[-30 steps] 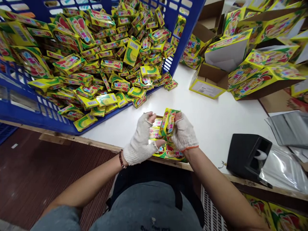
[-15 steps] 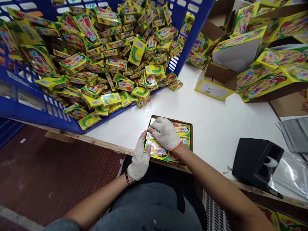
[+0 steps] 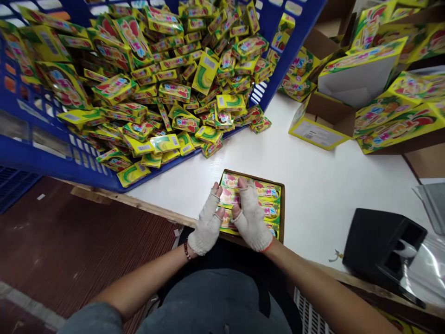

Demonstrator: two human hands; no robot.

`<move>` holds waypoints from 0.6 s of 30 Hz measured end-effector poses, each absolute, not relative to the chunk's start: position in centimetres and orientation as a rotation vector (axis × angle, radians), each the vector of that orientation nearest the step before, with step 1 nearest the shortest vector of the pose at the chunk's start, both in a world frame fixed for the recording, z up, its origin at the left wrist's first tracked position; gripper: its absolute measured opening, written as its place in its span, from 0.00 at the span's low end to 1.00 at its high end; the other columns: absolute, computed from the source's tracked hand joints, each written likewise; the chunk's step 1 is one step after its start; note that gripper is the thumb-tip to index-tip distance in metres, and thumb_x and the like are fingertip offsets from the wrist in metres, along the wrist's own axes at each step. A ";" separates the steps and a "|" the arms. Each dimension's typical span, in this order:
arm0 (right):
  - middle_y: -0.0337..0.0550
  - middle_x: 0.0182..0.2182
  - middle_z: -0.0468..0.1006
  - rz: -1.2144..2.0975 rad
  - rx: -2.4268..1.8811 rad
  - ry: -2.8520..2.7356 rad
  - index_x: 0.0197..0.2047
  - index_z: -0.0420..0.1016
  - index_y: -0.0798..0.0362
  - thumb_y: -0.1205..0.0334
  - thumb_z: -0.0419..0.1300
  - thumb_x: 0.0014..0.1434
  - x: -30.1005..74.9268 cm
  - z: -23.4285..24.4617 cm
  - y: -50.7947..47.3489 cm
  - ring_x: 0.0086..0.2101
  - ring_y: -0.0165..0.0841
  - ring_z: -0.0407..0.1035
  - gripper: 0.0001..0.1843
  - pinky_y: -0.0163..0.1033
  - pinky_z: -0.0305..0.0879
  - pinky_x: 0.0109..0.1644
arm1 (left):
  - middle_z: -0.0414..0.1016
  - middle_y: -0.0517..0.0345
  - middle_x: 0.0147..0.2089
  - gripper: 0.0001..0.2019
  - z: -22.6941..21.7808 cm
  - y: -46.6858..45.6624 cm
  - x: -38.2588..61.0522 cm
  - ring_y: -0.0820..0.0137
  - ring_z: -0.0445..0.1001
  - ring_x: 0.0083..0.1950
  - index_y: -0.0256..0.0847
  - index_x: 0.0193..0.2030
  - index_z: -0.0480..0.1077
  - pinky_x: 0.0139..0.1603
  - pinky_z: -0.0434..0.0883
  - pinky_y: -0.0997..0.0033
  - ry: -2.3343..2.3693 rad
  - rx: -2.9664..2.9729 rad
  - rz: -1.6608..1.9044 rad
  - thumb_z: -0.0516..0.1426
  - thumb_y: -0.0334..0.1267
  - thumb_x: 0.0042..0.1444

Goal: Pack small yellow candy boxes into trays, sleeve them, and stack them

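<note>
An open carton [image 3: 282, 199] sits at the table's front edge. Small yellow-green candy boxes [image 3: 268, 190] lie flat in rows inside it, printed with fruit and colourful letters. Along the carton's left side rests my left hand [image 3: 206, 225], in a white fingerless glove, fingers stretched and thumb apart. My right hand [image 3: 252, 218], gloved the same way, lies over the middle of the candy boxes with its fingers extended and thumb out to the left. Both hands hide parts of the boxes beneath them.
A blue plastic basket [image 3: 114, 182] full of loose candy boxes [image 3: 175, 92] leans open at the back left. Printed display cartons [image 3: 318, 132] stand at the back right. A black tape dispenser [image 3: 373, 250] and clear plastic sheets [image 3: 429, 260] occupy the table's right side.
My right hand has drawn back from the carton's upper left towards its middle and front, uncovering the left-hand boxes. My left hand stays by the carton's left side. The view has shifted slightly.
</note>
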State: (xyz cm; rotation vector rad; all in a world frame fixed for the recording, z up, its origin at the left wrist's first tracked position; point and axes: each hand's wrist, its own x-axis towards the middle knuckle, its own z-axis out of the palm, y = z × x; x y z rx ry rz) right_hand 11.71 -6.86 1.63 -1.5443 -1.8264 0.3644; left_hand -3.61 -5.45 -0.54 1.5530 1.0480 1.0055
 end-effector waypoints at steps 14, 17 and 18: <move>0.61 0.58 0.72 0.357 -1.550 -2.005 0.66 0.65 0.55 0.57 0.54 0.64 10.8 2.8 -7.0 0.61 0.53 0.62 0.28 0.67 0.56 0.63 | 0.75 0.42 0.48 0.15 8.1 14.2 -13.1 0.48 0.67 0.61 0.34 0.51 0.71 0.64 0.55 0.37 1.812 2.415 0.443 0.55 0.31 0.57; 0.57 0.58 0.73 0.617 -1.432 -1.511 0.69 0.58 0.53 0.54 0.46 0.69 12.6 2.6 -6.4 0.58 0.44 0.68 0.28 0.59 0.63 0.63 | 0.75 0.45 0.49 0.17 8.7 14.6 -13.2 0.49 0.68 0.59 0.32 0.54 0.68 0.63 0.58 0.38 1.749 2.408 0.442 0.57 0.37 0.59; 0.57 0.59 0.72 0.671 -1.421 -1.337 0.69 0.57 0.53 0.53 0.45 0.69 13.1 2.6 -6.0 0.58 0.43 0.69 0.28 0.57 0.64 0.63 | 0.73 0.46 0.52 0.20 8.5 14.0 -12.8 0.49 0.67 0.60 0.32 0.57 0.66 0.64 0.59 0.41 1.719 2.368 0.523 0.57 0.40 0.60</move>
